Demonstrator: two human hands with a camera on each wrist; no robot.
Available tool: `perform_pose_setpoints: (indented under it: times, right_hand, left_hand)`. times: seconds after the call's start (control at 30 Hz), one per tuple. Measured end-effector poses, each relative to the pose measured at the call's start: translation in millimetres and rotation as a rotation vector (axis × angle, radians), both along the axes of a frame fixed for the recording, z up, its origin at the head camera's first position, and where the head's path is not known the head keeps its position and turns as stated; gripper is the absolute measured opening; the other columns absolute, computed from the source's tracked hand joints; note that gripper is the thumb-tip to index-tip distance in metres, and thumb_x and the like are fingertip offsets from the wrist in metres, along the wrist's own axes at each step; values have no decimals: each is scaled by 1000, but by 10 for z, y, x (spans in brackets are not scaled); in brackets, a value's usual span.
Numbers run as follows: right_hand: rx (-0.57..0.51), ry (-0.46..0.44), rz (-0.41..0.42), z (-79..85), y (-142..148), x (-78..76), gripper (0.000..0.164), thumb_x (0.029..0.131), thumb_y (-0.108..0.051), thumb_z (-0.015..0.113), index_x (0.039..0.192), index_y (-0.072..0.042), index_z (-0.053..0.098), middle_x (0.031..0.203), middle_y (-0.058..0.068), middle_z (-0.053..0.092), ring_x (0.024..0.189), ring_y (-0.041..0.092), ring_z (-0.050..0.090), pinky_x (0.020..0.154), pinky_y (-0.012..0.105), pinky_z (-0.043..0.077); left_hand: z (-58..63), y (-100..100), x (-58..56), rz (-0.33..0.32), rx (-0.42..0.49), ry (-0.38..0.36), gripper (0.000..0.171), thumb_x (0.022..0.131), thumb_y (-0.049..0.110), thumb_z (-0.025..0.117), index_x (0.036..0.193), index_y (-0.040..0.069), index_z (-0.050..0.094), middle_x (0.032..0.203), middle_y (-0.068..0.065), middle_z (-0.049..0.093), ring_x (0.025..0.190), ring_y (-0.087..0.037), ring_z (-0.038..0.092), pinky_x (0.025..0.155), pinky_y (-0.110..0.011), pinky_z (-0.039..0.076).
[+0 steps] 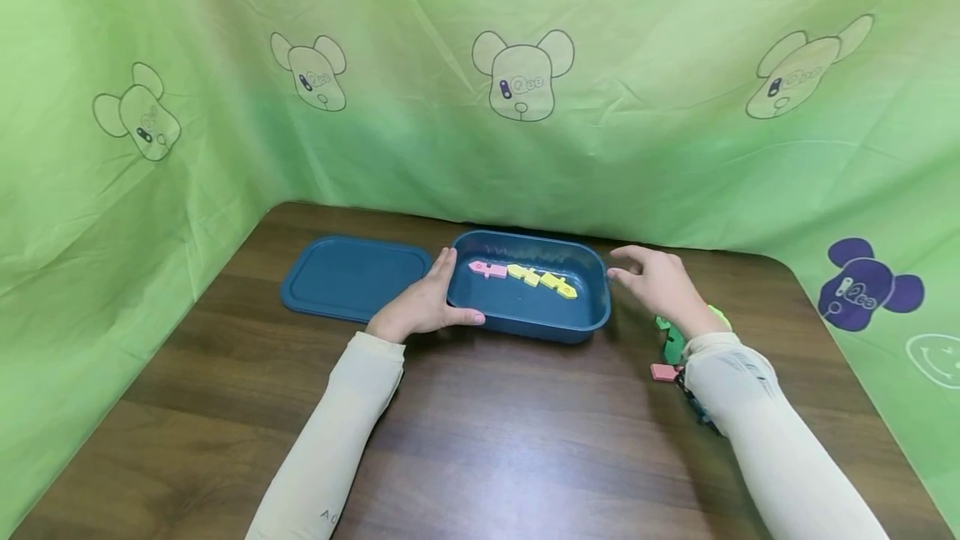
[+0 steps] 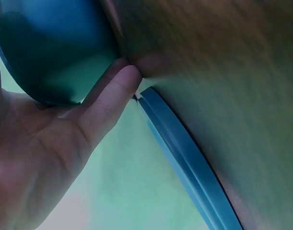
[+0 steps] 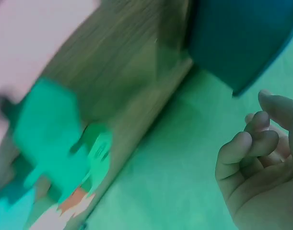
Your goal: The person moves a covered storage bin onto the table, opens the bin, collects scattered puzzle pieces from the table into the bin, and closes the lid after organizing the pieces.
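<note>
A blue rectangular container (image 1: 525,326) sits toward the back of the table. Inside it lie a pink arrow-shaped piece (image 1: 488,270) and two yellow pieces (image 1: 558,285). My left hand (image 1: 423,302) rests against the container's left end, fingers extended along the side and thumb stretched across the front corner. In the left wrist view, those fingers (image 2: 108,103) lie along the outside of the wall. Just off the right rim hovers my right hand (image 1: 660,286), fingers loosely bent. Its palm side, seen in the right wrist view, shows nothing between the fingers (image 3: 232,151).
A flat blue lid (image 1: 352,277) lies left of the container. Green pieces (image 3: 52,139) and a pink piece (image 1: 663,372) lie on the table under my right forearm, partly hidden by it. A green curtain (image 1: 420,148) with bear prints hangs behind the table (image 1: 480,440).
</note>
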State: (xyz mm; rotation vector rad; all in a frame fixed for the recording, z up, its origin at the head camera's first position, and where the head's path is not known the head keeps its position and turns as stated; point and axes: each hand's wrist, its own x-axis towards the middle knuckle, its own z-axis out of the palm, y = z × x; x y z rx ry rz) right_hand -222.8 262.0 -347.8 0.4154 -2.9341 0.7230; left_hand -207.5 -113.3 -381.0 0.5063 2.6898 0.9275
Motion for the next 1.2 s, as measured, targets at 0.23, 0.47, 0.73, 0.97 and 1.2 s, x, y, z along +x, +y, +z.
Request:
perform_pose_setpoints:
  times: [0.23,0.47,0.73,0.97,1.2]
  right_hand:
    - [0,-3,-46,12,430,179,38,103,-26,61,131,-1,62,72,5,59,58,19,53,60,37,42]
    - [37,-16,-105,-53,917,343,34,104,-23,59,126,3,63,78,8,62,67,22,51,56,35,41]
    - [88,-34,-145,-160,1301,543,25,102,-22,63,108,1,71,82,5,66,75,25,54,62,37,42]
    - [146,-131,-112,-210,1410,710,21,99,-25,67,96,-4,71,79,0,62,75,23,52,64,38,41]
    - [166,-234,-98,-315,1386,967,30,98,-40,67,81,-15,64,70,-3,50,69,18,46,60,34,35]
  left_hand:
    - [2,6,7,-1,-3,-1,126,82,64,75,162,13,-7,169,-5,-8,151,-32,14,116,-44,26]
    - [11,1,9,-8,5,11,125,83,62,76,162,12,-7,169,-8,-6,151,-32,14,117,-45,26]
    - [3,9,8,-8,1,9,126,82,64,75,162,13,-8,168,-4,-9,151,-32,14,117,-45,26]
    - [20,13,0,-15,8,17,125,83,62,75,162,12,-8,168,-6,-9,152,-30,10,118,-44,23]
    - [11,19,32,-9,0,16,127,81,64,75,162,12,-8,169,-6,-8,152,-31,12,117,-45,24]
